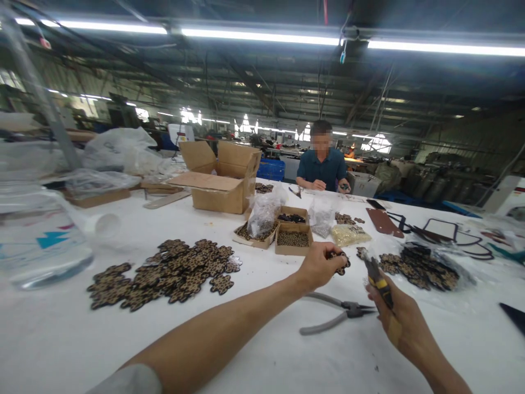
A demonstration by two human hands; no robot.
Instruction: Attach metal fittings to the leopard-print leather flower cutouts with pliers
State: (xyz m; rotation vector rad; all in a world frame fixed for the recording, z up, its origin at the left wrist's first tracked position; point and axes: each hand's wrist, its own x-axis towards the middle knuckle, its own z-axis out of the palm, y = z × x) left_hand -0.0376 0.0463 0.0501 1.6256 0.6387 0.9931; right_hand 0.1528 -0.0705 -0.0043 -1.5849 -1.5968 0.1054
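Between the thumb and fingers of my left hand (318, 267) is a brown-and-black patterned flower-shaped piece (342, 264). My right hand (404, 320) is closed round a pair of pliers (379, 282) with yellow-and-black handles, its jaws pointing up and away from me. A second pair of grey-handled pliers (348, 311) lies on the white table between and below my hands. To the left spreads a large heap of flower-shaped pieces (180, 271). Another pile of such pieces (418, 265), partly on clear plastic, lies beyond my right hand.
Small boxes of metal bits (293, 238) and black bits (292, 218) stand ahead, beside plastic bags (266, 210) and a yellowish packet (350, 235). An open carton (223, 191) is behind them. A person (322, 164) sits across the table. A clear plastic container (45, 241) is at left.
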